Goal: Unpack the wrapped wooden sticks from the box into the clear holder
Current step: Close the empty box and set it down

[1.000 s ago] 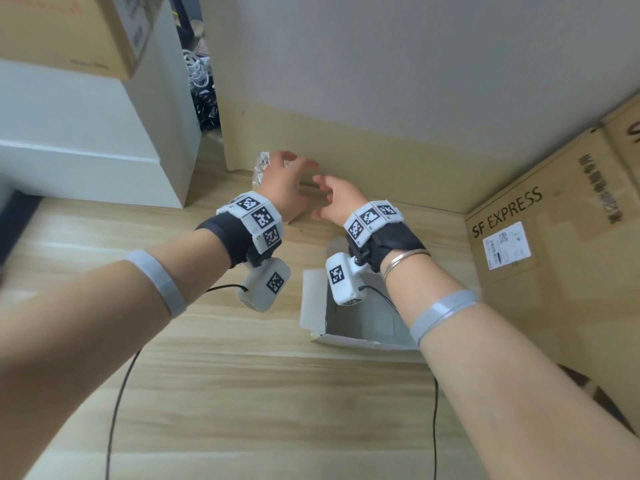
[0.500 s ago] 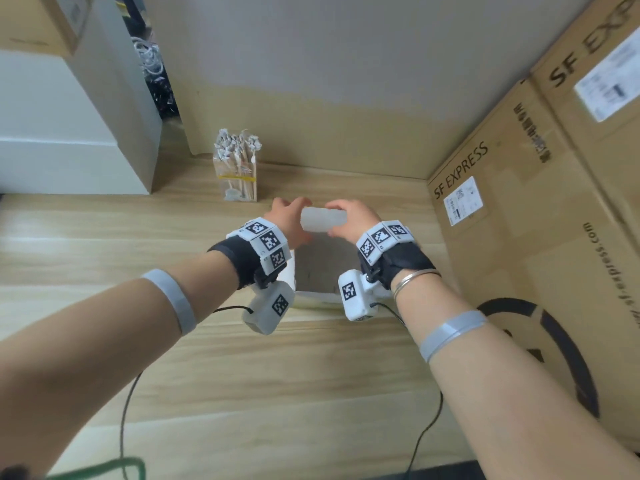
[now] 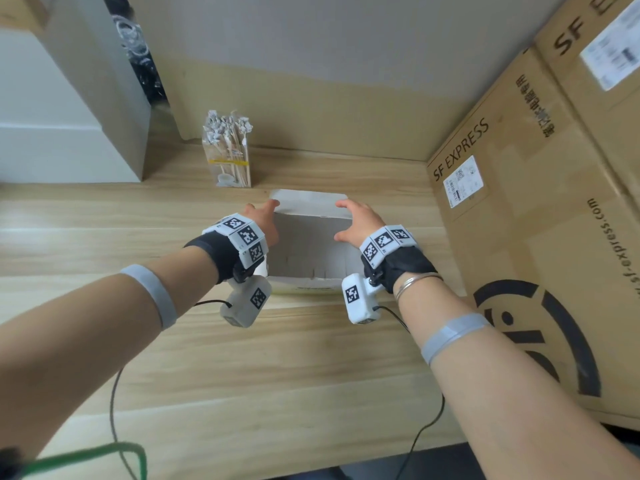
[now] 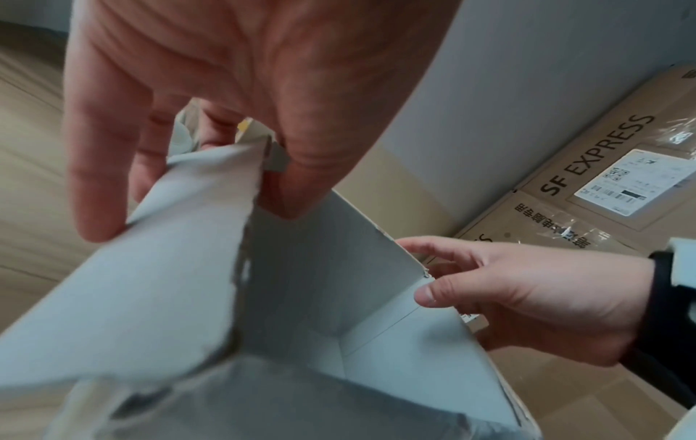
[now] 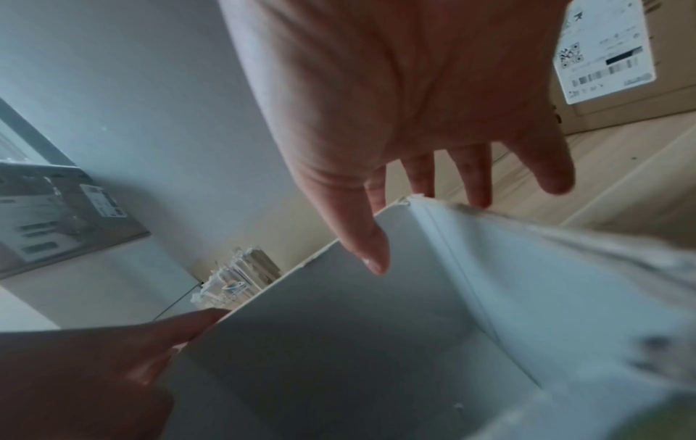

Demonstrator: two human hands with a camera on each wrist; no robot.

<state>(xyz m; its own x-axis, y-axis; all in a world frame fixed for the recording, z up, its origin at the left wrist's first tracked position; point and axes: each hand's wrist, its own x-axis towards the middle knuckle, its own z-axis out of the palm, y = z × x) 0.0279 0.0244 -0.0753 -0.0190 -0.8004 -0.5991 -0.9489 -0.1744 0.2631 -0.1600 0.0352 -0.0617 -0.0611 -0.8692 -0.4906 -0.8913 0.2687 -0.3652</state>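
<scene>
A white cardboard box (image 3: 308, 206) stands open on the wooden table (image 3: 277, 375), between my hands. My left hand (image 3: 261, 220) pinches its left wall near the far corner, thumb inside and fingers outside, as the left wrist view (image 4: 196, 190) shows. My right hand (image 3: 353, 220) holds the right wall the same way (image 5: 425, 229). What shows of the box's inside (image 5: 339, 342) is bare grey card. Behind the box stands the clear holder (image 3: 228, 168), packed with upright wrapped wooden sticks (image 3: 227, 133).
Big brown SF Express cartons (image 3: 536, 237) wall in the right side. A white cabinet (image 3: 69, 133) stands at the back left, with a beige wall panel (image 3: 329, 109) behind the holder. Black wrist cables and a green cable (image 3: 86, 455) lie on the near table.
My hands have come back from the holder at the back to the box. Half a second ago they met at its far rim; now they are spread to its two side walls.
</scene>
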